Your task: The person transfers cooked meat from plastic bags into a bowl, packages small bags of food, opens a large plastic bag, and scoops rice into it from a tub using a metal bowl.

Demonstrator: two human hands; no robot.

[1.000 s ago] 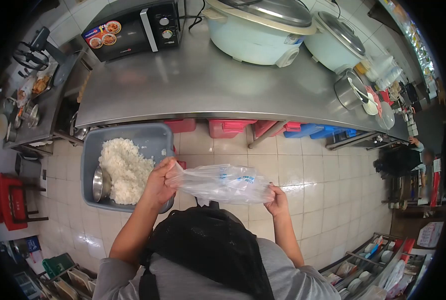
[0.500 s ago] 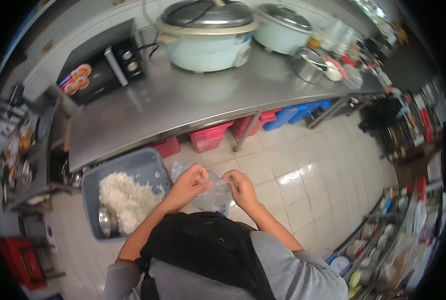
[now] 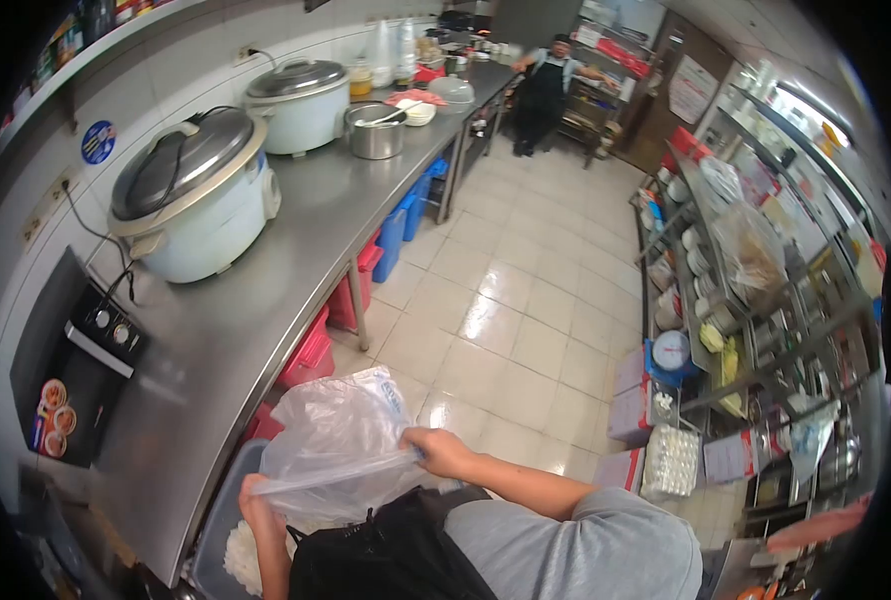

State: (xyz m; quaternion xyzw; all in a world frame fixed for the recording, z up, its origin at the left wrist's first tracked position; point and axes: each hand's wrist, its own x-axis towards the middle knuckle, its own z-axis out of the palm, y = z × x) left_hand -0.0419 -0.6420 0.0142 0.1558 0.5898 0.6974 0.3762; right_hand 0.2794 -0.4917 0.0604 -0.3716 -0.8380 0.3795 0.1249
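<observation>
A clear plastic bag (image 3: 336, 440) with blue print is stretched out between my two hands. My left hand (image 3: 259, 500) grips one side of its rim, above the grey tub (image 3: 211, 545). The opposite side of the rim is pinched by my right hand (image 3: 436, 452), over the tiled floor. Cooked white rice (image 3: 241, 560) lies in the tub, partly hidden by the bag and my left arm.
A steel counter (image 3: 296, 240) runs along the left with two rice cookers (image 3: 201, 215), a steel pot (image 3: 376, 140) and a black microwave (image 3: 86, 370). Pink and blue bins stand underneath. Racks (image 3: 726, 290) and egg trays (image 3: 671, 460) line the right. Another person (image 3: 546, 95) is at the back.
My hands have moved apart and the bag, bunched between them before, is now spread wide. My view has swung right and up, bringing the racks and the other person into sight.
</observation>
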